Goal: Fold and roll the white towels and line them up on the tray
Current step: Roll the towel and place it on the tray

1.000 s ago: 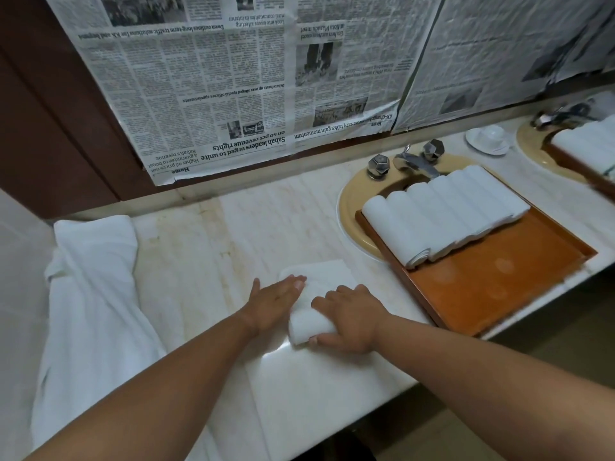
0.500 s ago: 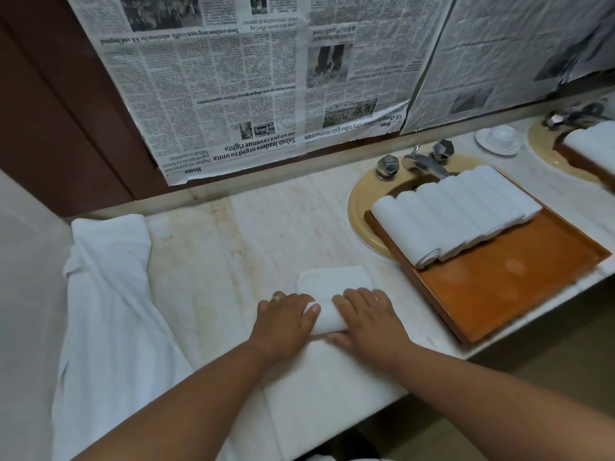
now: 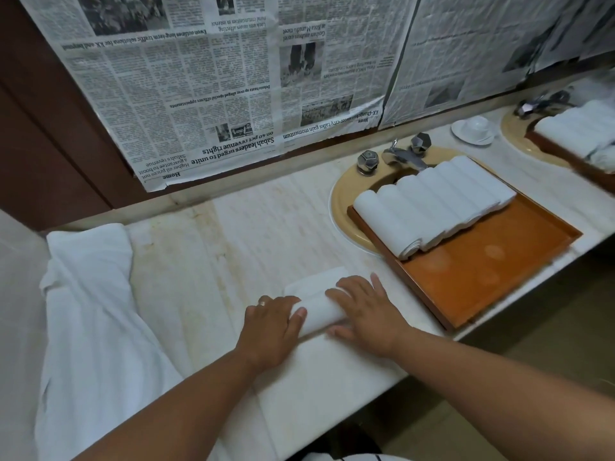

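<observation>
A white towel [image 3: 319, 312] lies on the marble counter, partly rolled, with a short flat strip left beyond the roll. My left hand [image 3: 271, 324] curls over the roll's left end, thumb on top. My right hand [image 3: 366, 311] presses on the roll's right end with fingers laid fairly straight across it. To the right, a brown wooden tray [image 3: 482, 271] sits across a sink and holds several rolled white towels [image 3: 429, 201] lined up along its far side; its near half is bare.
A heap of loose white towels [image 3: 90, 311] drapes over the counter's left end. The beige sink [image 3: 346, 197] has a chrome faucet [image 3: 399, 154]. A white cup on a saucer [image 3: 474, 128] and a second tray of towels [image 3: 582, 134] stand at far right.
Both hands have pushed the roll away from me; the roll has grown thicker and the flat strip beyond it shorter. My left hand shifted from flat on the towel to curled over the roll's end.
</observation>
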